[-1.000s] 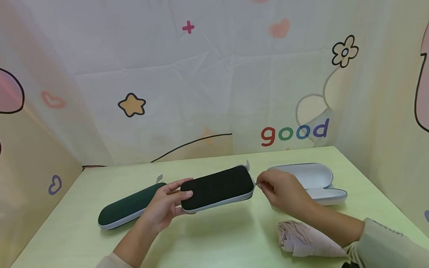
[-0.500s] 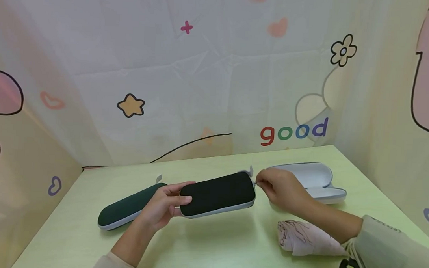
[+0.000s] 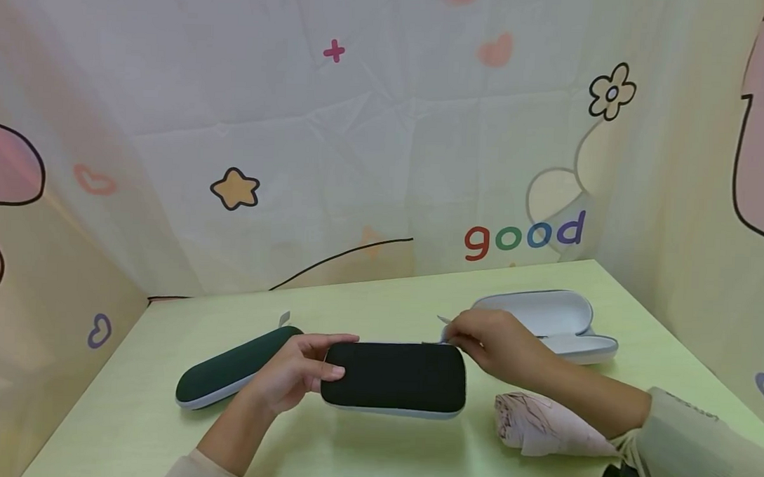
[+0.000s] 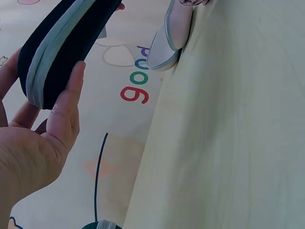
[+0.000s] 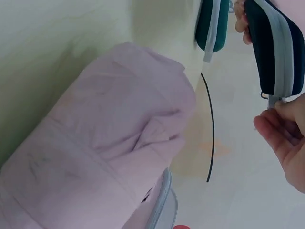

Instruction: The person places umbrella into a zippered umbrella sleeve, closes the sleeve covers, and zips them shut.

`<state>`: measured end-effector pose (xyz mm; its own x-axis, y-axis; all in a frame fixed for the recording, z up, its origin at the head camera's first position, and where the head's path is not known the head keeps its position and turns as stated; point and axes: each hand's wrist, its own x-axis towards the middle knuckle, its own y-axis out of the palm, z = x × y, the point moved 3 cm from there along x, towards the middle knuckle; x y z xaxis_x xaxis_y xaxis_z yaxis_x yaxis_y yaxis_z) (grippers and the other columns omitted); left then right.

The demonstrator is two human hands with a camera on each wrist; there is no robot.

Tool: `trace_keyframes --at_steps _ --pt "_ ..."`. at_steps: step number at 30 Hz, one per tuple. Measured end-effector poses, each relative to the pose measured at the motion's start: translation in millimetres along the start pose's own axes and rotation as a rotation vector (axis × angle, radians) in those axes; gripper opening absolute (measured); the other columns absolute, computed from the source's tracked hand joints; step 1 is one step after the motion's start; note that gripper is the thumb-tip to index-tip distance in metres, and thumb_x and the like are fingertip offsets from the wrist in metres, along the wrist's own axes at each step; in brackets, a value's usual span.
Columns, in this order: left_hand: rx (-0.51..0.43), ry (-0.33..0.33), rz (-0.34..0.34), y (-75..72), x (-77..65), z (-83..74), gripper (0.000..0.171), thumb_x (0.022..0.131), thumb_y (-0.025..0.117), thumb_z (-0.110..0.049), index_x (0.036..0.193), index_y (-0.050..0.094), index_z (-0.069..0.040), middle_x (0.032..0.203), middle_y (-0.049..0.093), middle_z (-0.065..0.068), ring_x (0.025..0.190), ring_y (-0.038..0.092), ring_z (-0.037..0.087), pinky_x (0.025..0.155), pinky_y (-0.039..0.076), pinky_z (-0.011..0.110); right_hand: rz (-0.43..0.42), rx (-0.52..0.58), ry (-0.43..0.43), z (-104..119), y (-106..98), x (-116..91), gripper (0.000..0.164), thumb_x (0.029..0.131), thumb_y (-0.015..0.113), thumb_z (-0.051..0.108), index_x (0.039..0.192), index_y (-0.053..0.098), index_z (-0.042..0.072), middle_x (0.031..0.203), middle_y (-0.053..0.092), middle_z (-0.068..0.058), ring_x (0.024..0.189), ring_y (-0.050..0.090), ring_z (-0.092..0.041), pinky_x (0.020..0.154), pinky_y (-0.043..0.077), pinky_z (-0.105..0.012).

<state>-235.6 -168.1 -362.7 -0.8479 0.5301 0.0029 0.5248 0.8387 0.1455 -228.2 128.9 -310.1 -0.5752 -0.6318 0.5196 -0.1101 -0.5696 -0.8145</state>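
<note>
A black zippered case with a pale grey zipper band is held above the table, long side level. My left hand grips its left end, thumb on the black face and fingers behind. At the far right corner, my right hand pinches the grey zipper pull, which the fingers partly hide in the head view. The left wrist view shows the zipper band running along the case between its two dark halves. A dark green zippered case lies on the table behind my left hand.
An open case with a pale lining stands at the back right, partly behind the right hand. A rolled pinkish cloth lies beneath the right forearm. Printed curtain surrounds the table at the back and sides.
The black case has tipped down at its right end, from slanting to level, and sits lower. My right hand has shifted slightly left, close against its far right corner.
</note>
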Motion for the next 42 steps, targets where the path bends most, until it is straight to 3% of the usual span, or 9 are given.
trace_keyframes --at_steps 2,4,8,11,17,24,30,37,42 --pt "0.001 -0.001 -0.015 0.8 -1.0 -1.0 0.044 0.082 0.070 0.002 0.122 0.070 -0.016 0.084 0.047 0.001 0.046 0.032 0.006 0.050 0.038 0.015 0.024 0.008 -0.016 0.0 -0.8 -0.3 0.018 0.082 0.073 -0.005 0.095 0.072 0.007 0.087 0.070 0.001 0.078 0.064 -0.011 0.072 0.056 -0.028" --pt "-0.005 -0.015 -0.028 2.7 -1.6 -1.2 0.044 0.081 0.071 0.003 0.120 0.071 -0.017 0.102 0.048 0.006 0.047 0.031 0.006 0.050 0.038 0.015 0.056 0.008 -0.023 -1.2 -0.1 -0.7 0.018 0.082 0.073 -0.005 0.095 0.072 0.006 0.088 0.070 0.000 0.079 0.064 -0.012 0.073 0.056 -0.028" --pt "-0.028 -0.069 -0.061 7.4 -1.8 0.5 0.044 0.080 0.071 0.004 0.121 0.070 -0.013 0.123 0.049 0.011 0.059 0.053 0.006 0.060 0.052 0.020 0.115 0.012 -0.006 -5.8 2.8 -2.4 0.016 0.082 0.073 -0.005 0.094 0.073 0.006 0.087 0.070 0.000 0.079 0.065 -0.011 0.072 0.056 -0.026" --pt "-0.042 -0.087 -0.089 9.1 -2.4 1.7 0.045 0.079 0.071 0.004 0.122 0.069 -0.009 0.117 0.056 0.010 0.078 0.067 0.013 0.069 0.057 0.029 0.114 0.011 -0.013 -8.3 2.5 -4.2 0.017 0.082 0.073 -0.006 0.095 0.074 0.006 0.088 0.071 0.000 0.078 0.065 -0.011 0.070 0.055 -0.025" --pt "-0.064 -0.061 -0.140 7.3 -8.3 -0.4 0.045 0.081 0.069 0.006 0.123 0.067 -0.008 0.103 0.066 0.007 0.090 0.070 0.021 0.076 0.057 0.038 0.123 0.035 0.017 -10.1 -3.2 -9.0 0.020 0.083 0.071 -0.005 0.099 0.074 0.006 0.084 0.067 0.005 0.075 0.062 -0.007 0.066 0.053 -0.024" --pt "-0.048 -0.046 -0.180 5.2 -9.6 -3.6 0.048 0.081 0.070 0.004 0.128 0.062 -0.003 0.104 0.066 0.011 0.092 0.070 0.024 0.076 0.057 0.040 0.205 0.066 0.137 -15.8 -11.7 -21.7 0.021 0.085 0.073 0.004 0.105 0.071 0.010 0.092 0.064 0.009 0.080 0.061 -0.005 0.070 0.054 -0.024" --pt "-0.048 -0.063 -0.233 0.7 -3.9 3.5 0.050 0.083 0.070 0.003 0.131 0.059 -0.001 0.107 0.064 0.013 0.093 0.069 0.025 0.077 0.057 0.040 0.224 0.034 0.138 -20.8 -20.6 -35.3 0.022 0.086 0.074 0.010 0.107 0.070 0.012 0.097 0.065 0.010 0.085 0.061 -0.010 0.072 0.054 -0.028" --pt "-0.050 -0.086 -0.305 -5.1 6.4 15.7 0.050 0.083 0.070 0.003 0.131 0.058 -0.001 0.109 0.063 0.015 0.093 0.068 0.026 0.076 0.057 0.040 0.186 0.007 0.109 -23.8 -32.0 -52.8 0.026 0.082 0.078 0.016 0.106 0.070 0.011 0.098 0.066 0.006 0.086 0.061 -0.011 0.074 0.053 -0.031" --pt "-0.038 -0.101 -0.355 -6.8 13.1 20.1 0.053 0.083 0.071 0.003 0.133 0.056 0.001 0.110 0.062 0.017 0.092 0.069 0.027 0.076 0.057 0.040 0.205 -0.006 0.154 -28.4 -38.1 -66.0 0.027 0.083 0.079 0.023 0.106 0.070 0.014 0.099 0.064 0.011 0.089 0.061 -0.014 0.076 0.052 -0.031"
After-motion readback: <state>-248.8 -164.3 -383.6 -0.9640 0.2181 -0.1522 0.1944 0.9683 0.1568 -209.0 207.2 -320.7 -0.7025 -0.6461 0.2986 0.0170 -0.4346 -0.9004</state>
